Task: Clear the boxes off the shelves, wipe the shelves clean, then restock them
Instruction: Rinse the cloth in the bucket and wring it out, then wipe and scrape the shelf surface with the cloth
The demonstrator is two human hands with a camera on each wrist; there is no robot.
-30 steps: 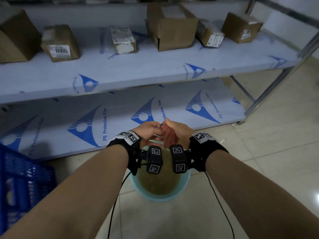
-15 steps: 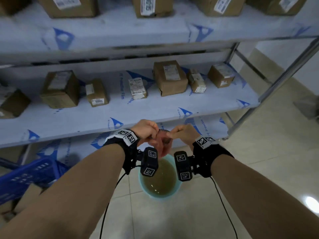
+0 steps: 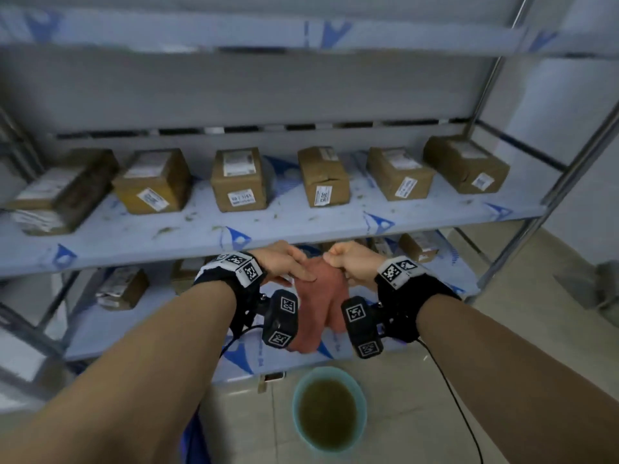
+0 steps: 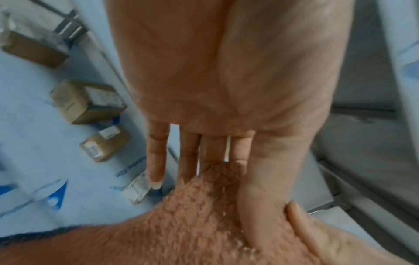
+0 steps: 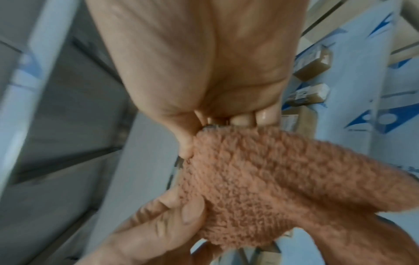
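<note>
Both hands [image 3: 284,262] higher now, cloth [image 3: 320,306] unfurled, well above basin [image 3: 330,408].

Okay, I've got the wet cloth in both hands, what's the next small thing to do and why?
Probably set the cloth aside and lift a box off the dirty shelf. Right hand grips the cloth, left hand lies flat on it, but six boxes remain there, blocking wiping.
</note>
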